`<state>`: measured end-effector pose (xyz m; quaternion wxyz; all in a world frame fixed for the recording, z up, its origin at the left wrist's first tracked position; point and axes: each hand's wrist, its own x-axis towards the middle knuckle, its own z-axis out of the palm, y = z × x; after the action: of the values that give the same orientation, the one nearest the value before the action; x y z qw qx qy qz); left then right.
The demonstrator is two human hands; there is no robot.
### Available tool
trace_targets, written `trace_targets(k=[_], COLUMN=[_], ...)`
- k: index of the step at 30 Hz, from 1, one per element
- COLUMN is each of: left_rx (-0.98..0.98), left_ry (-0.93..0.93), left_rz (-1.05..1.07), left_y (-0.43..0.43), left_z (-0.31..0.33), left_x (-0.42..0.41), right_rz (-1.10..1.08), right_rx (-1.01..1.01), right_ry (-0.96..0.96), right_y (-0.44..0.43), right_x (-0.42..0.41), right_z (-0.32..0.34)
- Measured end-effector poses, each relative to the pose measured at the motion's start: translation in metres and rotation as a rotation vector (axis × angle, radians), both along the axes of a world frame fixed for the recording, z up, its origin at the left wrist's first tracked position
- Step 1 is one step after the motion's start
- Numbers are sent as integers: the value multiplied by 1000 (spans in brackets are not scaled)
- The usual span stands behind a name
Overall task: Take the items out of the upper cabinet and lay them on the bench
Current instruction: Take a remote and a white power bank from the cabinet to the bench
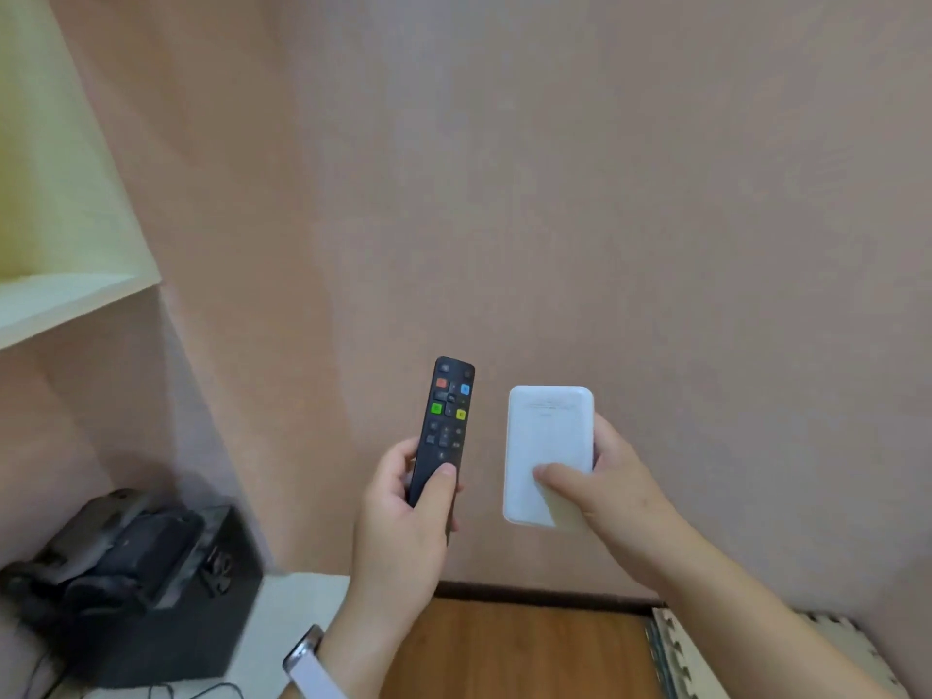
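Observation:
My left hand (403, 517) grips a black remote control (444, 421) with red, blue, green and yellow buttons, held upright in front of the wall. Beside it, my right hand (605, 496) holds a white rectangular power bank (547, 436), thumb across its lower face. Both items are in mid-air, side by side and apart. The pale cabinet (65, 295) shows only its bottom edge and side at the upper left. A white bench surface (292, 612) lies low, left of my left wrist.
A black box (166, 612) with dark gear piled on top stands on the white surface at the lower left, cables trailing below it. Wooden floor (524, 648) and foam mats (706, 658) lie below. A pink wall fills the background.

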<state>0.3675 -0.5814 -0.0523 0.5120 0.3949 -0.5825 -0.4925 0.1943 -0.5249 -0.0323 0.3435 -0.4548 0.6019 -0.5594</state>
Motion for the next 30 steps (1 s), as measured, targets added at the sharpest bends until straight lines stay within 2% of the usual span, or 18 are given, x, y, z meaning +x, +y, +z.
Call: trace_targets(k=[15,23,30], left_rx=[-55,-10,37], left_ry=[-18,-64,-97], left_rz=[-465,-725,-985], left_y=[196,308,375], left_z=[19,10,-8], left_x=[-264,-362,-427], right_rz=[-481,-753,-1008], right_rx=[-60,-78,-67], right_ry=[-107,-165,-190], right_y=[293,429,506], right_x=[-217,-265,-285], right_z=[-22,-30,-42])
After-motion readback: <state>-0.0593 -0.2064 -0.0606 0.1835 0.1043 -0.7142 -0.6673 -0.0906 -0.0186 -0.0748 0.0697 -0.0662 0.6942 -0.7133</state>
